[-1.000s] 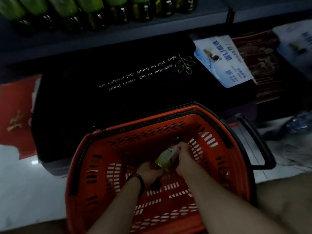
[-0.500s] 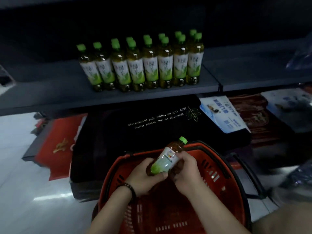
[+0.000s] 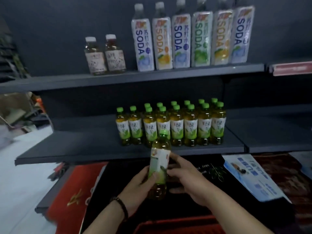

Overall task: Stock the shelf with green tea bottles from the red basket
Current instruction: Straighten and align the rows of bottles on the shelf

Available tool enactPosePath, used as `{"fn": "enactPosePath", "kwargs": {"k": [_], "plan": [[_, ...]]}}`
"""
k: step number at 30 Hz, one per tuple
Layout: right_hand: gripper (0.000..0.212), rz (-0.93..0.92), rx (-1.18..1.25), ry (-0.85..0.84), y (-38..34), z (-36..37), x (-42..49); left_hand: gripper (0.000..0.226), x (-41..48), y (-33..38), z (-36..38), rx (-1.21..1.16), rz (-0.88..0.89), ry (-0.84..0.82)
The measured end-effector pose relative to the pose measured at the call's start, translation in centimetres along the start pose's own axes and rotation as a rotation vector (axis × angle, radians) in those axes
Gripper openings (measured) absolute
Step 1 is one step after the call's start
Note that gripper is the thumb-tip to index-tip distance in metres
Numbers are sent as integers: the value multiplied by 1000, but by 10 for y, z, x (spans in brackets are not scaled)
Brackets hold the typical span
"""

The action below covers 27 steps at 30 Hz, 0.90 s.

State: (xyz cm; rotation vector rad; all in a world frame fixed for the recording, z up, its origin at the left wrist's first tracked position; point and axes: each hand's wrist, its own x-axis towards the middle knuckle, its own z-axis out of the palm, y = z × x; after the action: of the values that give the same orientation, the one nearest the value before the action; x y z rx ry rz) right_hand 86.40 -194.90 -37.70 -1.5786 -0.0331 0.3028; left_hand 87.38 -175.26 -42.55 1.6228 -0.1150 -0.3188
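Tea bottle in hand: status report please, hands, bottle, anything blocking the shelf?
Hands: left hand and right hand both holding the bottle. Bottle upright, short of the shelf, not yet placed. Ahead, row of bottles; bare shelf to its left.

We are seeing both forearms bare down to the lower edge of view. Just behind the left hand (image 3: 140, 186) we are making out a thin dark bracelet (image 3: 120, 207), looking like small strung beads.
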Motion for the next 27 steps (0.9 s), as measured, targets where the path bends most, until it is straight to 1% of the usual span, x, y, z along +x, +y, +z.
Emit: {"fn": "enactPosePath", "kwargs": {"k": [3, 5, 8, 11, 15, 19, 23, 25, 27], "plan": [[58, -66, 16, -14, -17, 17, 22, 48, 23, 14, -23, -13, 79, 7], [54, -79, 95, -24, -25, 24, 40, 53, 39, 24, -39, 8, 126, 41], [46, -102, 162, -53, -31, 30, 67, 53, 64, 28, -63, -23, 203, 61], [52, -102, 145, -86, -34, 38, 92, 46, 85, 32, -82, -47, 235, 55], [60, -149, 52, -50, -31, 52, 131, 50, 116, 33, -96, 103, 305, 105], [64, -214, -46, -15, -19, 68, 169, 48, 145, 14, -111, 49, 274, 233], [70, -300, -223, 3, -6, 73, 191, 47, 172, 13, -117, 39, 271, 356], [74, -322, -295, 8, 0, 72, 197, 51, 180, 15, -120, 41, 275, 378], [79, -335, -314, 12, 5, 73, 200, 53, 182, 13, -124, 77, 285, 343]]}}
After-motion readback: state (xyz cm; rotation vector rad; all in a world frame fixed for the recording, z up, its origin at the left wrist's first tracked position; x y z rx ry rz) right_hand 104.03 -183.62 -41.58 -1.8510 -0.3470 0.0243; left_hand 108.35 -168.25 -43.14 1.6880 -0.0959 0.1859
